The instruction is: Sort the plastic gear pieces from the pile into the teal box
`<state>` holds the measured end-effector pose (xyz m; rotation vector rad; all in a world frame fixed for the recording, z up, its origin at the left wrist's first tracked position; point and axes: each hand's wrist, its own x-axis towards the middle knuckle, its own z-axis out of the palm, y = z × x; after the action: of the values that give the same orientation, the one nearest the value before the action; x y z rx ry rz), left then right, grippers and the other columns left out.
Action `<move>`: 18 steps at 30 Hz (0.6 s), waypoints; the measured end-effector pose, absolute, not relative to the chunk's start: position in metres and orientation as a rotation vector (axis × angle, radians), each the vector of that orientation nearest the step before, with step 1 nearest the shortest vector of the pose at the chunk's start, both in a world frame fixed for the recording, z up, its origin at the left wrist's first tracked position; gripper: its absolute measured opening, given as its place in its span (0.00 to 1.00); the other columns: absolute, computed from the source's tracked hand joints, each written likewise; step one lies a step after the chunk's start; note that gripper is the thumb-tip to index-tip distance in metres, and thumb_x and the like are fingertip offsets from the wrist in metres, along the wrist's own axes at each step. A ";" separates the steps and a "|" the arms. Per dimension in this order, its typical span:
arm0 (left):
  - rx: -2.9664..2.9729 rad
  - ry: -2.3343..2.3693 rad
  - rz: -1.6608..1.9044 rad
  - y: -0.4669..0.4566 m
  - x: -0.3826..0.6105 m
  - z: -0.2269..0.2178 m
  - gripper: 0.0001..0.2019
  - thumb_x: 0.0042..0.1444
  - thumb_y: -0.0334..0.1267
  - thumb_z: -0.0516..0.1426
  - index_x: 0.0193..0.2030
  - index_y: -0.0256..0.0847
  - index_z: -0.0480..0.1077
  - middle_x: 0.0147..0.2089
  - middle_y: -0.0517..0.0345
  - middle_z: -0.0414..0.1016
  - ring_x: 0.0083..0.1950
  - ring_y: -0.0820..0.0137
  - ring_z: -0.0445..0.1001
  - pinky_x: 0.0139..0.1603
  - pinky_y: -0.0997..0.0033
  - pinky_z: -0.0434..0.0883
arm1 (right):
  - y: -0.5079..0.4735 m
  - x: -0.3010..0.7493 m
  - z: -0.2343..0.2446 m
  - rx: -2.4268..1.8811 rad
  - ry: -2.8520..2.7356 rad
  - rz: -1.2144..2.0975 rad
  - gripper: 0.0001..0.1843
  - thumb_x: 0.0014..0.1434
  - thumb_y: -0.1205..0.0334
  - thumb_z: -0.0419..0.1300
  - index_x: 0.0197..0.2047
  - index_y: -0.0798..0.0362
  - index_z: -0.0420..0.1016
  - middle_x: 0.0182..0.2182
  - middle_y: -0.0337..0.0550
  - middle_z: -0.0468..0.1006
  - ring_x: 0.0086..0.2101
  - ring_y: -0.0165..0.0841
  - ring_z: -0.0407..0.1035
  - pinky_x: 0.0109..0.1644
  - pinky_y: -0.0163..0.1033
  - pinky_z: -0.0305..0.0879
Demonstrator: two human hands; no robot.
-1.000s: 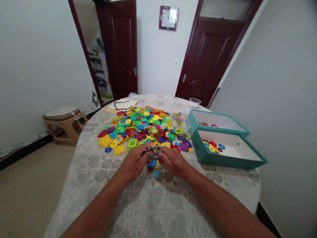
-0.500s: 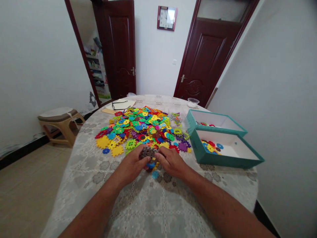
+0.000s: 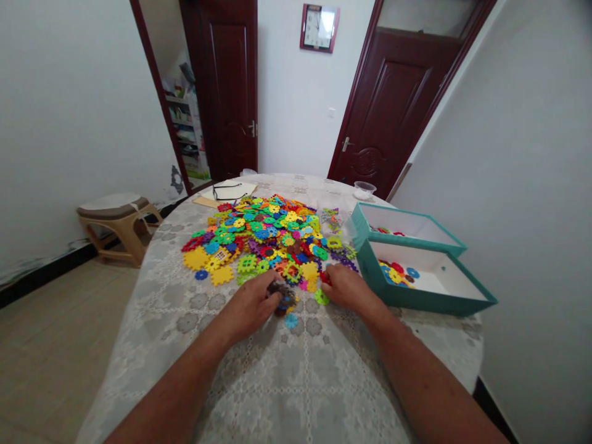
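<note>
A heap of colourful plastic gear-shaped building pieces (image 3: pixel 272 225) spreads in front of me. My left hand (image 3: pixel 252 303) is closed on a dark grey-brown toothed piece (image 3: pixel 281 292), above blue and brown pieces that it partly covers. At the heap's near right edge, my right hand (image 3: pixel 346 287) has its fingers closed around a red gear piece (image 3: pixel 325 278), mostly hidden by the fingers. Just below those fingertips lies a lime-green gear piece (image 3: pixel 321 297). A light-blue flower-shaped piece (image 3: pixel 291 320) rests on the cloth between my hands.
Two teal boxes with white insides stand at the right; the nearer box (image 3: pixel 435 301) holds several pieces, as does the farther box (image 3: pixel 411 216). Black-framed glasses (image 3: pixel 227 192) lie on paper at the back left. A clear bowl (image 3: pixel 365 190) sits at the back right.
My right hand has left the grey-brown piece and moved right to a red piece at the heap's edge. My left hand still holds the grey-brown piece. The view has shifted slightly.
</note>
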<state>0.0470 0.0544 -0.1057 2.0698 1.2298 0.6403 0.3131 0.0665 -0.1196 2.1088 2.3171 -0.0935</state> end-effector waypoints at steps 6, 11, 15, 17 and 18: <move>2.208 1.123 0.655 0.052 0.048 -0.109 0.08 0.59 0.30 0.54 0.43 0.43 0.72 0.45 0.56 0.76 0.48 0.65 0.74 0.50 0.66 0.69 | 0.057 0.302 -0.104 2.198 2.311 0.074 0.12 0.67 0.63 0.53 0.48 0.58 0.74 0.45 0.58 0.80 0.43 0.44 0.75 0.42 0.41 0.62; 2.265 1.107 0.709 0.055 0.049 -0.122 0.17 0.61 0.31 0.55 0.57 0.44 0.69 0.54 0.52 0.76 0.54 0.61 0.75 0.57 0.61 0.71 | 0.036 0.275 -0.097 2.017 2.694 -0.016 0.07 0.67 0.65 0.54 0.43 0.55 0.72 0.41 0.51 0.77 0.39 0.38 0.71 0.42 0.40 0.61; 2.368 1.030 0.766 0.060 0.047 -0.132 0.23 0.62 0.31 0.54 0.64 0.43 0.65 0.60 0.48 0.73 0.61 0.58 0.71 0.63 0.56 0.69 | 0.032 0.261 -0.103 1.710 3.077 -0.352 0.08 0.67 0.68 0.53 0.43 0.53 0.73 0.40 0.46 0.77 0.41 0.36 0.70 0.45 0.38 0.63; 2.426 1.005 0.716 0.061 0.045 -0.131 0.16 0.63 0.31 0.53 0.57 0.43 0.70 0.54 0.49 0.74 0.57 0.60 0.72 0.59 0.58 0.71 | 0.035 0.262 -0.105 1.617 3.182 -0.487 0.10 0.68 0.68 0.52 0.46 0.53 0.74 0.41 0.46 0.78 0.43 0.35 0.71 0.48 0.38 0.65; 2.446 1.011 0.694 0.061 0.045 -0.130 0.13 0.63 0.32 0.52 0.53 0.42 0.71 0.52 0.50 0.74 0.54 0.60 0.73 0.57 0.59 0.71 | 0.037 0.265 -0.105 1.598 3.204 -0.537 0.11 0.69 0.68 0.52 0.48 0.53 0.75 0.43 0.46 0.79 0.45 0.35 0.72 0.50 0.38 0.66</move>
<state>0.0447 0.0610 -0.1299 2.4455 1.0110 0.6941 0.2654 0.0374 -0.1046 1.5978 3.2037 -0.5366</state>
